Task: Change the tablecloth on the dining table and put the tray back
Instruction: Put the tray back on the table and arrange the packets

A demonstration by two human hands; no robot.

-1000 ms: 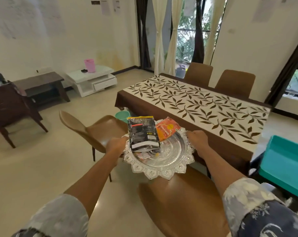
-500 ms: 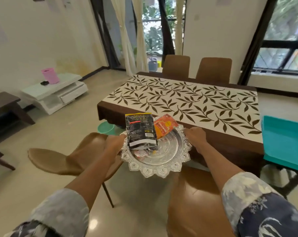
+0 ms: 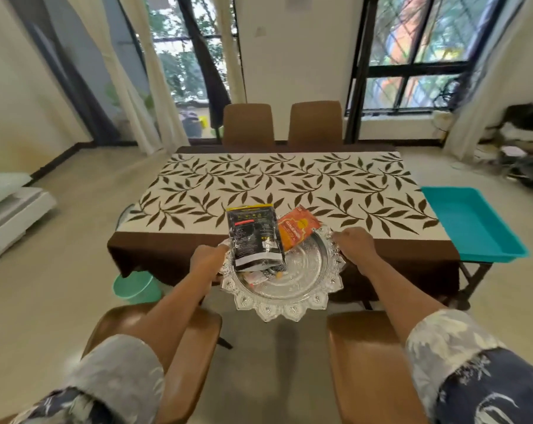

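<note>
Holds silver tray (image 3: 289,304) up in the air, roughly level, with both hands. Grips the left rim with left hand (image 3: 208,260), fingers curled round the scalloped edge. Grips the right rim with right hand (image 3: 355,243), same way, knuckles up. Both closed on the tray.

Tray position: above the gap between near-left chair (image 3: 192,341) and near-right chair (image 3: 372,362), far rim lining up with the near edge of the dining table (image 3: 155,240). Cannot tell whether over the tabletop or just short of it.

In the tray:
- black pouch (image 3: 254,243) on the left half, standing and leaning back.
- orange packet (image 3: 296,229) just beside it on the right, tilted against the far rim.
- a few small sachets (image 3: 256,276) at the pouch's foot, too blurred to read.

On the table: tablecloth (image 3: 289,185), pale ground with dark leaf print, lying flat across the top. Brown cloth (image 3: 412,261) hanging below it on the near side and showing along the far edge.

Around:
- far-left chair (image 3: 248,123) and far-right chair (image 3: 315,122) pushed up to the far side.
- teal tub (image 3: 470,221) on a dark stand (image 3: 473,276), just off the table's right end.
- green bucket (image 3: 136,287) on the floor by the near-left corner.
- white low cabinet (image 3: 11,209) at the left wall.

Patterned sleeves (image 3: 115,377) pushed up both forearms.
</note>
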